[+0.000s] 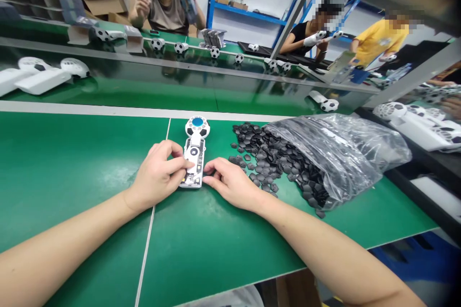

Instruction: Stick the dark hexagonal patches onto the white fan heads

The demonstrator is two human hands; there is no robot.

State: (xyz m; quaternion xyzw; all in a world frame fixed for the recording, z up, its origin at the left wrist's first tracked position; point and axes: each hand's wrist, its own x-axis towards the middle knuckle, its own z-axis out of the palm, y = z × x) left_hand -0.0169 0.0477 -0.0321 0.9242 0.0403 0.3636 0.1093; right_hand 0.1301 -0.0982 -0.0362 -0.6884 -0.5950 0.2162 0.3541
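A white handheld fan [195,153] with a round soccer-ball-patterned head lies on the green work surface, its handle pointing toward me. The handle is uncovered, so electronic parts show inside it. A blue disc [197,122] sits in the middle of the head. My left hand [160,172] is closed at the handle's left side, with fingertips reaching over onto the inner parts. At the lower right edge of the handle, my right hand [230,182] has thumb and curled fingers close together against the casing. Whether anything small is between the fingertips cannot be made out.
Black pentagon pieces [262,163] spill from a clear plastic bag [345,153] on the right. White fan bodies [46,76] lie at far left, and more [414,120] fill a dark tray at right. Beyond the dividing ledge [108,109] runs a green conveyor; several people work behind it.
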